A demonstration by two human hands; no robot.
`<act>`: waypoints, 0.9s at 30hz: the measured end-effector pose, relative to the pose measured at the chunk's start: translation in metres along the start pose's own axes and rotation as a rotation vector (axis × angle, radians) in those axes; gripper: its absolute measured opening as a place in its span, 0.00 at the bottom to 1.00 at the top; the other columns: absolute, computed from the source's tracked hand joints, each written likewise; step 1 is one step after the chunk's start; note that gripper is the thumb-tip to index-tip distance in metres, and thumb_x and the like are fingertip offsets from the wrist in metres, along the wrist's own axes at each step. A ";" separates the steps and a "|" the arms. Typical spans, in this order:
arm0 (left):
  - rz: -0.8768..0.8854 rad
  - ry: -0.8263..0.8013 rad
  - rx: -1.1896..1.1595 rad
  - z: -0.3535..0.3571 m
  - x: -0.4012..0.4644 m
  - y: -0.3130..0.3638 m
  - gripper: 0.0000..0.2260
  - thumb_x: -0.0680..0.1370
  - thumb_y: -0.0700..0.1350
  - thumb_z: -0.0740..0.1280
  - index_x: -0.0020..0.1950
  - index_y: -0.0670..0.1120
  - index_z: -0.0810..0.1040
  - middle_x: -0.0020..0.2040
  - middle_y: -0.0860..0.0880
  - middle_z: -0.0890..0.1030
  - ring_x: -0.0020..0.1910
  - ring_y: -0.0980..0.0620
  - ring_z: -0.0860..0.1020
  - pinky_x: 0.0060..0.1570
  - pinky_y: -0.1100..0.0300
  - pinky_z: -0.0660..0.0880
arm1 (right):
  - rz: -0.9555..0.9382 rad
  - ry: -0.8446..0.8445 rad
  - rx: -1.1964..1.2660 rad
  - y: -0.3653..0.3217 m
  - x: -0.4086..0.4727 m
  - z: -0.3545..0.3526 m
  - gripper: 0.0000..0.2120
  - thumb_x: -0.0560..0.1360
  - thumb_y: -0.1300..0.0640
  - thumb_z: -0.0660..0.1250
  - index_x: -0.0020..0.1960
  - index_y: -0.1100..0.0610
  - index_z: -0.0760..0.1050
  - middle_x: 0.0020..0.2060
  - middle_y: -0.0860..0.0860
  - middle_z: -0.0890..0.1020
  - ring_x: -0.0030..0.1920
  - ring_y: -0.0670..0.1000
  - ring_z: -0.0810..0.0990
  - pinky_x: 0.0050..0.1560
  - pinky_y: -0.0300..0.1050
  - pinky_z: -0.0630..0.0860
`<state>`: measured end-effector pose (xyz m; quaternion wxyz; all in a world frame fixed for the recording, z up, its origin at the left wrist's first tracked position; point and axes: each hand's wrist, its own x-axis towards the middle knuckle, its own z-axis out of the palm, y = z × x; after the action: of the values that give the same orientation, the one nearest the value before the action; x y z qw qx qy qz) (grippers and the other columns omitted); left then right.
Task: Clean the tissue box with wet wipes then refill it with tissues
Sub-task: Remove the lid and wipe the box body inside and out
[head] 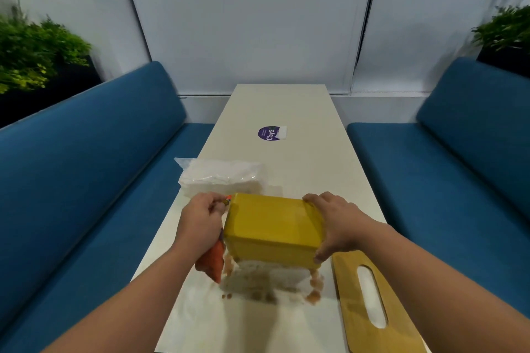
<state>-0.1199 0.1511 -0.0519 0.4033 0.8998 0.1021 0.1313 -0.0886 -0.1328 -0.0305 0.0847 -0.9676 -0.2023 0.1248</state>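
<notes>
A yellow tissue box (272, 226) is held upside down a little above the white table (301, 157). My right hand (332, 223) grips its right end. My left hand (200, 218) is at its left end and holds an orange packet (212, 264), probably the wet wipes. Brownish crumbs (314, 286) fall from the box and lie scattered on the table beneath it. The box's yellow lid (370, 304) with an oval slot lies flat at the table's near right. A clear bag of white tissues (220, 178) lies just beyond the box, at the left edge.
A round purple sticker (268, 133) is on the table's far half. Blue padded benches (86, 180) run along both sides of the table. Green plants (31, 51) stand behind each bench. White blinds cover the wall ahead.
</notes>
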 end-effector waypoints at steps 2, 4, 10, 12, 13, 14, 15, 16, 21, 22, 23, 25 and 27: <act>-0.048 -0.043 -0.070 0.007 -0.004 -0.003 0.08 0.80 0.44 0.63 0.55 0.54 0.79 0.51 0.52 0.79 0.47 0.53 0.77 0.46 0.58 0.75 | -0.026 0.005 -0.020 -0.008 0.007 -0.005 0.57 0.57 0.33 0.78 0.76 0.47 0.53 0.70 0.48 0.64 0.68 0.53 0.66 0.67 0.52 0.67; -0.069 -0.054 -0.120 0.009 -0.009 -0.003 0.08 0.80 0.44 0.63 0.57 0.52 0.79 0.53 0.51 0.79 0.49 0.55 0.76 0.44 0.62 0.71 | -0.075 0.024 -0.060 -0.022 0.016 -0.007 0.56 0.57 0.28 0.75 0.75 0.51 0.56 0.70 0.49 0.66 0.67 0.53 0.67 0.67 0.52 0.67; -0.096 -0.036 -0.226 0.012 -0.012 -0.005 0.07 0.80 0.44 0.64 0.56 0.52 0.79 0.53 0.52 0.79 0.50 0.57 0.76 0.39 0.71 0.71 | -0.169 0.115 -0.226 -0.085 0.047 0.006 0.59 0.58 0.27 0.72 0.78 0.53 0.51 0.69 0.53 0.67 0.68 0.56 0.66 0.67 0.54 0.65; -0.083 -0.043 -0.253 0.011 -0.010 -0.009 0.07 0.79 0.44 0.65 0.54 0.54 0.79 0.52 0.52 0.80 0.50 0.57 0.77 0.42 0.70 0.72 | -0.170 0.150 -0.285 -0.103 0.057 0.012 0.57 0.59 0.28 0.72 0.77 0.53 0.52 0.68 0.53 0.67 0.67 0.56 0.67 0.66 0.54 0.66; -0.077 -0.046 -0.265 0.009 -0.009 -0.010 0.07 0.79 0.44 0.65 0.53 0.55 0.79 0.51 0.53 0.80 0.51 0.57 0.78 0.45 0.67 0.73 | -0.169 0.166 -0.301 -0.110 0.059 0.014 0.55 0.59 0.30 0.72 0.77 0.53 0.54 0.68 0.53 0.67 0.66 0.56 0.67 0.65 0.54 0.66; -0.077 -0.038 -0.275 0.007 -0.008 -0.013 0.08 0.79 0.43 0.65 0.52 0.55 0.79 0.50 0.53 0.80 0.50 0.57 0.78 0.47 0.65 0.74 | -0.170 0.183 -0.305 -0.114 0.061 0.015 0.53 0.60 0.31 0.72 0.76 0.53 0.55 0.67 0.52 0.68 0.65 0.55 0.68 0.64 0.54 0.66; -0.085 -0.012 -0.289 0.003 -0.007 -0.015 0.08 0.79 0.43 0.65 0.51 0.56 0.79 0.49 0.53 0.81 0.48 0.57 0.78 0.47 0.62 0.75 | -0.171 0.196 -0.300 -0.115 0.062 0.013 0.52 0.60 0.32 0.73 0.75 0.53 0.57 0.66 0.52 0.69 0.64 0.55 0.69 0.63 0.54 0.67; -0.109 0.034 -0.311 -0.002 -0.006 -0.017 0.08 0.79 0.43 0.65 0.50 0.56 0.79 0.46 0.53 0.81 0.45 0.55 0.79 0.45 0.60 0.76 | -0.175 0.210 -0.289 -0.115 0.061 0.009 0.52 0.59 0.32 0.73 0.74 0.52 0.57 0.65 0.52 0.69 0.63 0.55 0.70 0.62 0.54 0.67; -0.337 0.238 -0.515 -0.023 0.006 -0.021 0.07 0.80 0.43 0.63 0.48 0.52 0.80 0.39 0.48 0.80 0.33 0.47 0.77 0.39 0.47 0.80 | -0.184 0.329 -0.073 -0.084 0.042 -0.035 0.52 0.57 0.37 0.76 0.73 0.48 0.56 0.62 0.48 0.71 0.58 0.54 0.75 0.57 0.51 0.73; -0.364 0.223 -0.600 -0.023 0.009 -0.017 0.07 0.80 0.43 0.63 0.47 0.51 0.79 0.41 0.47 0.80 0.33 0.46 0.78 0.37 0.46 0.81 | -0.175 0.331 0.055 -0.074 0.037 -0.040 0.52 0.56 0.40 0.78 0.74 0.47 0.56 0.63 0.47 0.71 0.58 0.52 0.74 0.56 0.51 0.74; -0.371 0.202 -0.667 -0.021 0.010 -0.011 0.07 0.80 0.42 0.63 0.48 0.51 0.80 0.43 0.45 0.81 0.34 0.46 0.79 0.36 0.47 0.80 | -0.169 0.323 0.193 -0.065 0.033 -0.042 0.53 0.56 0.43 0.80 0.74 0.46 0.56 0.63 0.46 0.71 0.59 0.51 0.72 0.57 0.50 0.75; -0.349 0.159 -0.760 -0.016 0.013 0.003 0.06 0.81 0.42 0.63 0.50 0.49 0.80 0.46 0.45 0.82 0.38 0.49 0.80 0.36 0.53 0.79 | -0.165 0.293 0.432 -0.049 0.027 -0.037 0.55 0.54 0.47 0.83 0.73 0.46 0.58 0.63 0.45 0.71 0.62 0.49 0.71 0.58 0.49 0.77; -0.335 0.114 -0.864 -0.010 0.010 0.018 0.07 0.81 0.41 0.62 0.51 0.47 0.80 0.46 0.46 0.83 0.36 0.53 0.79 0.34 0.58 0.76 | -0.163 0.267 0.625 -0.037 0.022 -0.022 0.55 0.52 0.52 0.85 0.73 0.45 0.60 0.63 0.43 0.72 0.65 0.47 0.71 0.56 0.44 0.79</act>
<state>-0.1122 0.1494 -0.0305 0.7505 0.6118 0.2039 0.1444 -0.0762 -0.0927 -0.0059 0.4124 -0.8833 -0.2182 0.0460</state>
